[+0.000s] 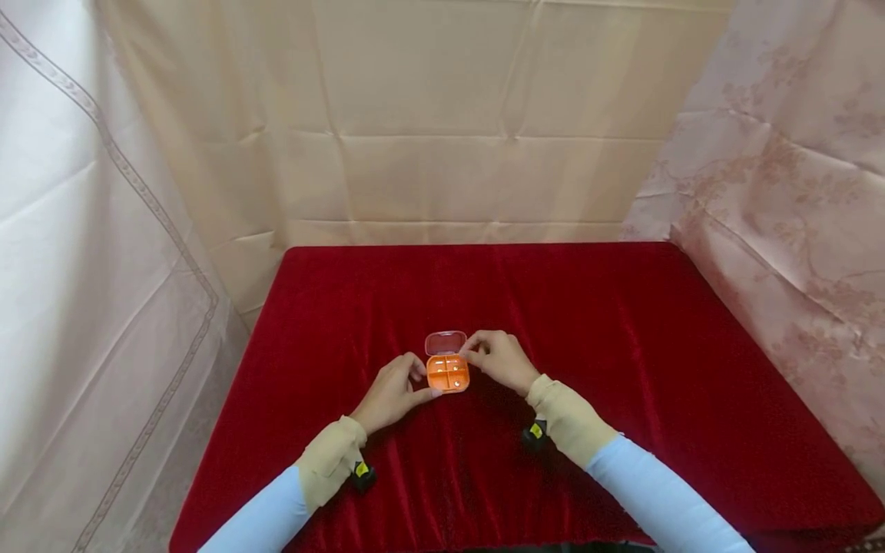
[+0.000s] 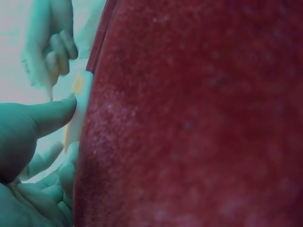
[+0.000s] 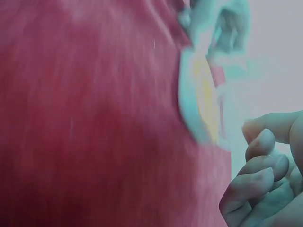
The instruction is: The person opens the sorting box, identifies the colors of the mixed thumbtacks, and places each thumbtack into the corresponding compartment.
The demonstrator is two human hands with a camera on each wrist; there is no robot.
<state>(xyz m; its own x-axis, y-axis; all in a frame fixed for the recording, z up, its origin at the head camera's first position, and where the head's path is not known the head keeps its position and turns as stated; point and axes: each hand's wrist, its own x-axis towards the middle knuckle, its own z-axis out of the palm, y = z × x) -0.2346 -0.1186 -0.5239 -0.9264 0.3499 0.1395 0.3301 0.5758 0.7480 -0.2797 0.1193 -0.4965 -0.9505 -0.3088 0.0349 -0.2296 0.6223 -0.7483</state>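
A small orange pill box [image 1: 448,374] with four-way dividers lies on the red cloth, its clear lid [image 1: 445,343] raised at the back. Small white pills [image 1: 457,383] show in several compartments; the front left one shows bare orange. My left hand [image 1: 394,388] holds the box from the left, thumb at the front edge and fingers by the far left side. In the left wrist view, that thumb meets the side of the box [image 2: 83,109]. Thumb and index of my right hand [image 1: 505,359] come together beside the box's back right corner; nothing shows between the fingertips. Its other fingers curl in.
Red velvet cloth [image 1: 588,322] covers the table, with soft folds toward the front. A beige curtain [image 1: 442,184] hangs behind, with pale patterned curtains [image 1: 781,192] on the right and left. Each wrist wears a wrap with a small black device [image 1: 535,435].
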